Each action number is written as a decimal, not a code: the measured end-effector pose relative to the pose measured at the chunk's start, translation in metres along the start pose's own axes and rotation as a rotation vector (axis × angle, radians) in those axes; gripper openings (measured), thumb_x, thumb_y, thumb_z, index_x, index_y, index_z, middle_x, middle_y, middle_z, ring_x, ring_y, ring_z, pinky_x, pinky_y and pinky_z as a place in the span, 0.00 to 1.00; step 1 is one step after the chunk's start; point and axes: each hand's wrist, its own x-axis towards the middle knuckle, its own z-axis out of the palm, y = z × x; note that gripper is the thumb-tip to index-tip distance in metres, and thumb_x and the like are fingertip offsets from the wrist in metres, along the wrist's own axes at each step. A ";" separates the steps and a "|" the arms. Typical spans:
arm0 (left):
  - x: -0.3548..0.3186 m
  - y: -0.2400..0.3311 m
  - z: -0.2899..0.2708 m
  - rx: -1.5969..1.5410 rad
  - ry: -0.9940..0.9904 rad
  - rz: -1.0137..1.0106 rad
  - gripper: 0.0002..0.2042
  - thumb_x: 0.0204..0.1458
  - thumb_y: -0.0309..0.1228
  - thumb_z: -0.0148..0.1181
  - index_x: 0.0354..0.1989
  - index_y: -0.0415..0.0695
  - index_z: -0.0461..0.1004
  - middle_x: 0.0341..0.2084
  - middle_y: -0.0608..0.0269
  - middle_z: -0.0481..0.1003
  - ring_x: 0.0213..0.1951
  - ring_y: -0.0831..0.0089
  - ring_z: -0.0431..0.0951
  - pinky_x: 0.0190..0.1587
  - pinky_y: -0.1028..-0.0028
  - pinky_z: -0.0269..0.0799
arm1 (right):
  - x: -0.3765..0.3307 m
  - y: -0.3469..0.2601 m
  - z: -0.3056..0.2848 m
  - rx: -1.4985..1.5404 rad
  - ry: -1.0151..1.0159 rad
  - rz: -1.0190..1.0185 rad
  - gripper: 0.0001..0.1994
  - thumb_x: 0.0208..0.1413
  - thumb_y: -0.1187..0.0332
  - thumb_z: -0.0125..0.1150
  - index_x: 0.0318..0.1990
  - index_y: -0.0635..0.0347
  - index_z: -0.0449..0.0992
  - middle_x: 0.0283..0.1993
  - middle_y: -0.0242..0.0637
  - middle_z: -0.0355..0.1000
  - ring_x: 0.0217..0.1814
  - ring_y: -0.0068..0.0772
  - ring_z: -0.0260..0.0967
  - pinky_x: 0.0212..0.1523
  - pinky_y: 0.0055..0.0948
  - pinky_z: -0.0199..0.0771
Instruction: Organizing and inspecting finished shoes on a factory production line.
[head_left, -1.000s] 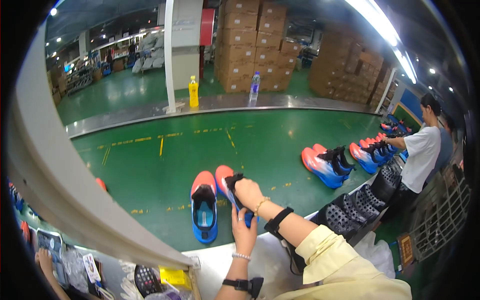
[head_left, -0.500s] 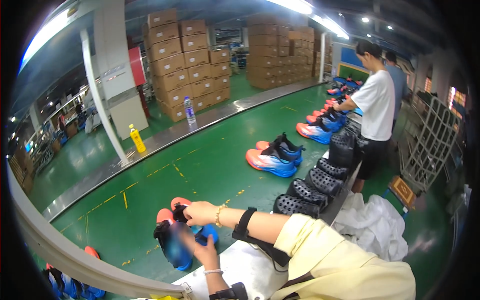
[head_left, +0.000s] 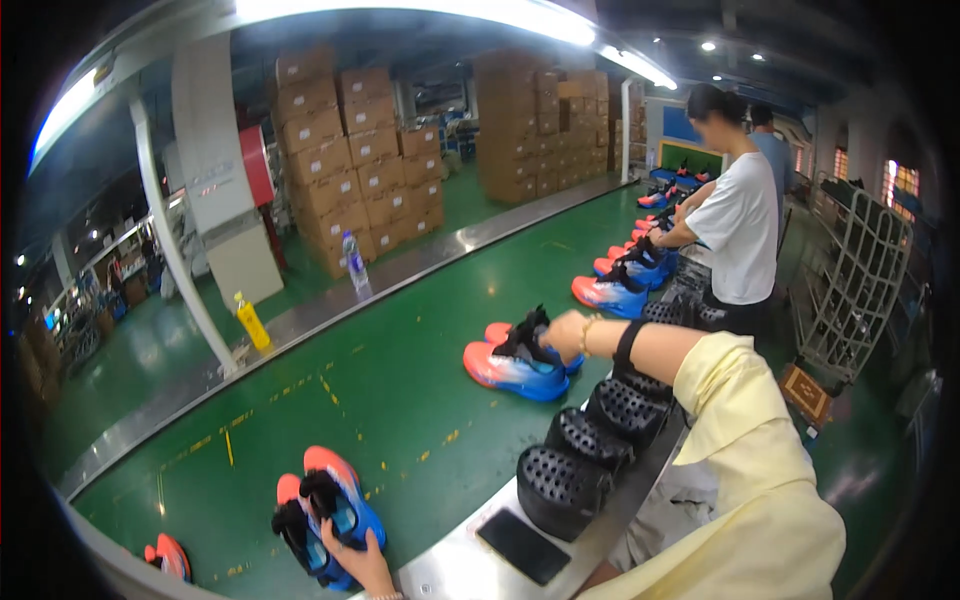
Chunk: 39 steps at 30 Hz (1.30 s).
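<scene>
Near the lower left of the green belt stands a pair of sneakers (head_left: 345, 490), orange at the toes and blue at the heels, with black collars. My left hand (head_left: 358, 555) is at the heel end of this pair, thumb and fingers apart around the back of the right-hand shoe. Reaching far forward, my right hand (head_left: 565, 335) has its fingers closed at the black collar of a second sneaker pair (head_left: 515, 370). Its fingertips are partly hidden there. Both pairs rest on the belt with toes pointing away to the left.
Several black perforated rounded pieces (head_left: 565, 490) line the metal ledge, beside a dark phone (head_left: 522, 547). A co-worker in a white shirt (head_left: 745, 230) handles shoes farther up. A yellow bottle (head_left: 252, 322) and a clear bottle (head_left: 355, 262) stand on the far rail. Another sneaker (head_left: 172, 557) sits lower left.
My right hand has left the near pair and moved forward and right to the second pair. The left hand stays at the near pair's heels. The view has shifted, and the phone now shows.
</scene>
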 end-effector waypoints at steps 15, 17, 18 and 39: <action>-0.005 0.024 0.011 0.061 0.061 0.023 0.30 0.51 0.29 0.70 0.60 0.35 0.61 0.53 0.46 0.67 0.53 0.54 0.68 0.60 0.59 0.63 | 0.069 0.050 0.132 0.490 -0.161 0.028 0.44 0.38 0.59 0.77 0.66 0.39 0.61 0.56 0.41 0.72 0.61 0.52 0.69 0.56 0.49 0.72; -0.003 0.029 0.010 0.051 0.080 0.017 0.30 0.51 0.28 0.70 0.59 0.35 0.61 0.52 0.46 0.68 0.53 0.54 0.68 0.59 0.59 0.63 | 0.071 0.047 0.127 0.495 -0.172 -0.046 0.43 0.38 0.59 0.77 0.67 0.40 0.63 0.52 0.43 0.76 0.57 0.48 0.73 0.55 0.46 0.73; -0.004 0.029 0.010 0.032 0.100 0.014 0.30 0.51 0.28 0.70 0.59 0.34 0.62 0.52 0.46 0.68 0.53 0.54 0.68 0.59 0.59 0.63 | 0.072 0.044 0.126 0.458 -0.235 -0.070 0.42 0.39 0.58 0.77 0.66 0.39 0.65 0.53 0.42 0.76 0.56 0.48 0.73 0.55 0.47 0.72; -0.008 0.035 -0.007 0.133 0.181 0.413 0.23 0.51 0.25 0.61 0.56 0.38 0.62 0.67 0.38 0.54 0.69 0.43 0.54 0.69 0.51 0.50 | 0.036 -0.197 -0.136 0.411 -0.102 -0.449 0.38 0.47 0.34 0.61 0.49 0.64 0.79 0.46 0.54 0.78 0.51 0.53 0.75 0.53 0.41 0.73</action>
